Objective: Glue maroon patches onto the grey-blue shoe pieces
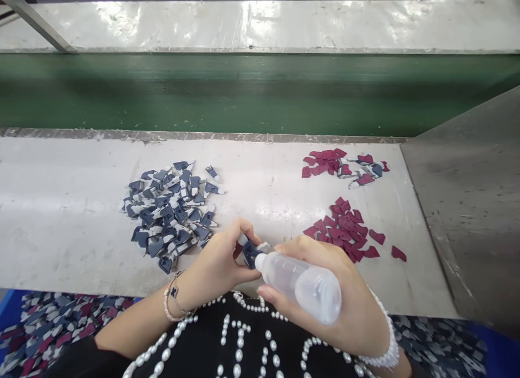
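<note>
The left hand [225,256] has its grip closed on one navy-and-grey part [249,254], pinched between thumb and fingers just above the near side of the counter [260,199]. The right hand [339,275] has its grip wrapped around one clear squeeze bottle [300,286], tilted so that its narrow white tip touches or nearly touches the held part; which of the two cannot be told.

Left of the hands lies one heap of navy-and-grey parts [166,213], dozens of them, overlapping too much for an exact count. Two more such parts lie at its upper right edge, one [213,174] just apart and one [212,188] beside the heap.

On the right are two heaps of dark red pieces, a smaller far heap [325,162] and a larger near heap [345,229], neither countable piece by piece. One red piece [398,253] lies well out to the right of the near heap. Beside the far heap is one small cluster of grey and navy parts with red pieces on them [364,171], several in number.

Below the counter's near edge are two blue bins, one at left [10,307] and one at right [501,348], both holding many small parts.
</note>
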{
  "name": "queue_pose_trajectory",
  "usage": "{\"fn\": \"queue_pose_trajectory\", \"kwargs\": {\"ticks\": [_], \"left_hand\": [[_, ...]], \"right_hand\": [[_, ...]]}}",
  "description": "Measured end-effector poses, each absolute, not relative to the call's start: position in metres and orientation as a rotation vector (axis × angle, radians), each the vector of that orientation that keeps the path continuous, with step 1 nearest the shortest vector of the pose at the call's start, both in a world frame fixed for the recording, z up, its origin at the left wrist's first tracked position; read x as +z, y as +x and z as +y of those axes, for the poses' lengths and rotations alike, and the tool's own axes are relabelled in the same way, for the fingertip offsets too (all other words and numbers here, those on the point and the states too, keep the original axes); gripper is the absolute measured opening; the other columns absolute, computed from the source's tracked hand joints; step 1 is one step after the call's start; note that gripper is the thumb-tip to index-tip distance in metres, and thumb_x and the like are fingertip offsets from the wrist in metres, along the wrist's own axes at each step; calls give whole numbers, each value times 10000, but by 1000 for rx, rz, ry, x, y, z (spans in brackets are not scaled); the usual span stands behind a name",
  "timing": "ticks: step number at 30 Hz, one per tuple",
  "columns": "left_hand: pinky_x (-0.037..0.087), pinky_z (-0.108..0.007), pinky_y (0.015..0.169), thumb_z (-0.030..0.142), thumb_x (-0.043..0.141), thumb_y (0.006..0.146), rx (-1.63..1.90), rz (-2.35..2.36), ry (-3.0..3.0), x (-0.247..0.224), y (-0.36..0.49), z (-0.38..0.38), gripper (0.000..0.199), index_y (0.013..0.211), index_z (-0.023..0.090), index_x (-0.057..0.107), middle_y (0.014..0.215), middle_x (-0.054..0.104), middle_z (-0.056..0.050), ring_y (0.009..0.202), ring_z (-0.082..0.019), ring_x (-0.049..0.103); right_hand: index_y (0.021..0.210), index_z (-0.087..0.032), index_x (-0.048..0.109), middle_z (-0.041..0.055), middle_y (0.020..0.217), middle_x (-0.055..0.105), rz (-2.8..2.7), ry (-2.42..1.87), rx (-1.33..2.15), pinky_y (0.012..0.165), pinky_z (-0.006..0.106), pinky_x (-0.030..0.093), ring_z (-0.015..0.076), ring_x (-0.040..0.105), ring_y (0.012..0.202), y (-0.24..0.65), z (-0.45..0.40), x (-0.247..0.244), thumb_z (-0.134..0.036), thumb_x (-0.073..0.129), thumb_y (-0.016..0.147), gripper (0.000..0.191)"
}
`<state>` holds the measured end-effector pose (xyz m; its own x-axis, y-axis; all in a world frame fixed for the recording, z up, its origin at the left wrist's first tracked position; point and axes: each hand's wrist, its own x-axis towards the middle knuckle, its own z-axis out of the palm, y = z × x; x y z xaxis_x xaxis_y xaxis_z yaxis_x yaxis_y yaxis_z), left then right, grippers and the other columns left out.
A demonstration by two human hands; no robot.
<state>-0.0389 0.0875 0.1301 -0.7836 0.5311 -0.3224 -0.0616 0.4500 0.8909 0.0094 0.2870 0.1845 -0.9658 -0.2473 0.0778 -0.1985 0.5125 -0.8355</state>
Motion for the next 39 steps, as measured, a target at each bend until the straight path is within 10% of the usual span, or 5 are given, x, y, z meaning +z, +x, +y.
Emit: {"fn": "queue_pose_trajectory", "kwargs": {"ticks": [39], "left_hand": [[420, -186, 507, 202, 752, 746, 1241, 2302, 365, 135, -37, 87, 359, 956, 251, 464, 802, 677, 55, 526, -78, 531]], "right_hand": [[965, -223, 556, -17, 825, 705, 2662, -483, -1291, 541, 271, 464, 145, 679, 687, 14, 289, 187, -348, 671, 909, 179]]}}
